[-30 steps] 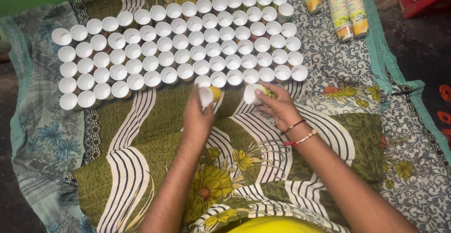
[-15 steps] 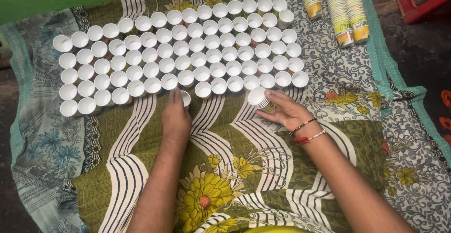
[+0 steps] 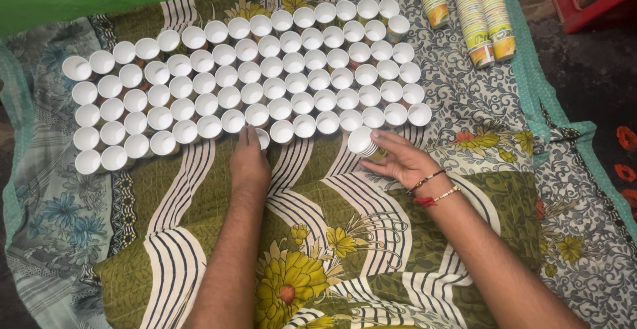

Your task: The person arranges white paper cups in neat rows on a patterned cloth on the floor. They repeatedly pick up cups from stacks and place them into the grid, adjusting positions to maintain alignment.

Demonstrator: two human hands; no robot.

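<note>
Floral cloth [image 3: 411,236], left hand [image 3: 249,163] fingers gripping paper cup [image 3: 263,138], right hand [image 3: 398,160] fingers holding stacked cups [image 3: 361,141]

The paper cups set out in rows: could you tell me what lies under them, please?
The paper cups stand on a patterned cloth with flowers and stripes. What lies beneath the cloth is covered; only dark ground shows beside it.

A second ago a paper cup [image 3: 263,136] is held raised and tilted in the left hand [image 3: 249,163]; now it is set upright on the cloth, just under the fingertips, at the near edge of the cup rows. The cup [image 3: 361,140] gripped by the right hand [image 3: 398,160] is lowered and held closer to the nearest row.
</note>
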